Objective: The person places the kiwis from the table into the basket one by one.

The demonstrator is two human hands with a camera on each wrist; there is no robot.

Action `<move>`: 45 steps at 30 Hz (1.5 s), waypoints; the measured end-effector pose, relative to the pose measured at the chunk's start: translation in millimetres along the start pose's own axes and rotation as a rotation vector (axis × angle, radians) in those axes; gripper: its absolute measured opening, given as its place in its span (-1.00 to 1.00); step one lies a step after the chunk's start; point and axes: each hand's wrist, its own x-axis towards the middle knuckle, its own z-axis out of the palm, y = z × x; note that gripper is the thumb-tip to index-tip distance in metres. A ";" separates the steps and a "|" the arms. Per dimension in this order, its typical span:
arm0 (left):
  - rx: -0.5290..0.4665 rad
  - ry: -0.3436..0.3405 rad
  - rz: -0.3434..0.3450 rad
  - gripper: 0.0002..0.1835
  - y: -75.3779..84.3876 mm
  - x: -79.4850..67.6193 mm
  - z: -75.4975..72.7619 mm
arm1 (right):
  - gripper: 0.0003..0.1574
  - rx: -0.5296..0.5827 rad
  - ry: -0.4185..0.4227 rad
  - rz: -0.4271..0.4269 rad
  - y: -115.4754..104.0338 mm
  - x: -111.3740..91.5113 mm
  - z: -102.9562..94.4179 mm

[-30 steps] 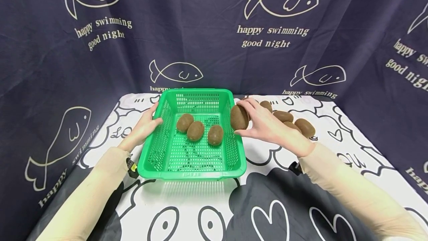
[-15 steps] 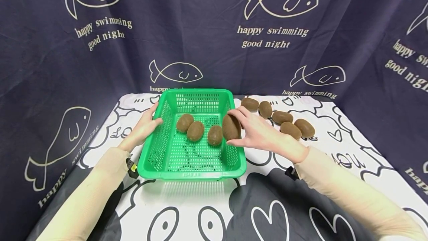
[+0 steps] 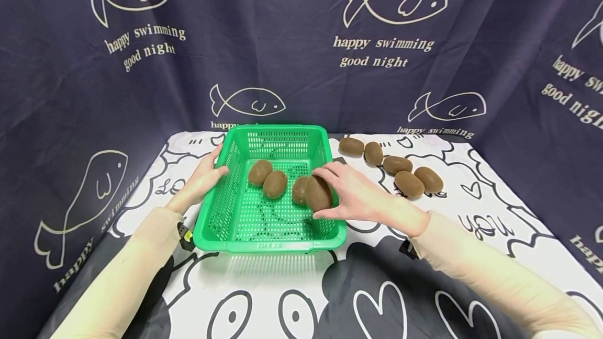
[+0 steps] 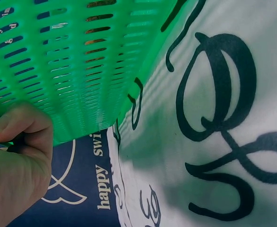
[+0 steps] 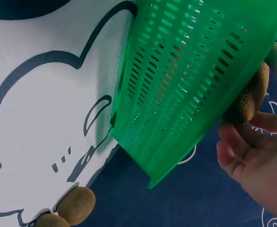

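A brown kiwi (image 3: 318, 193) is gripped between the thumb and fingers of my right hand (image 3: 360, 195), over the right side of a green plastic basket (image 3: 273, 246). Beneath and beside it lies one kiwi (image 3: 300, 190), partly covered in the head view. Two more, a kiwi (image 3: 260, 173) and a touching kiwi (image 3: 275, 184), lie on the basket floor further left. My left hand (image 3: 200, 179) holds the basket's left rim, its thumb over the edge; in the left wrist view its fingers (image 4: 27, 125) are curled at the rim. The right wrist view shows the held kiwi (image 5: 252, 97) just past the basket wall.
Right of the basket, several loose kiwis lie in a line on the patterned cloth (image 3: 452, 208), among them a far kiwi (image 3: 351, 146) and a near kiwi (image 3: 409, 184). A dark fish-print curtain (image 3: 301, 56) hangs behind and at both sides.
My right hand has carried its kiwi left and nearer, from beside the basket's right rim to over the inside. The left hand and basket stay still.
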 end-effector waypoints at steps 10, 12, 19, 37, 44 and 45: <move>-0.009 -0.002 -0.006 -0.08 0.6 0.0 0.3 | 0.00 -0.073 -0.010 -0.073 -2.7 -1.6 5.3; -0.009 -0.003 -0.010 -0.08 0.3 0.4 0.3 | -0.01 -0.072 -0.010 -0.077 -2.9 -2.2 5.1; -0.017 -0.006 -0.016 -0.08 -0.2 0.9 0.2 | -0.14 0.004 0.073 -0.024 5.1 -3.8 -5.6; -0.004 -0.001 0.007 -0.09 2.5 -2.4 0.6 | -0.08 0.001 0.058 0.358 107.6 -25.1 -12.1; 0.006 0.002 0.010 -0.09 3.0 -2.0 1.0 | 0.07 -0.046 -0.108 0.436 149.7 -22.8 -3.6; 0.008 0.003 0.010 -0.09 3.2 -1.9 1.2 | 0.07 -0.052 -0.129 0.439 154.3 -22.5 -2.1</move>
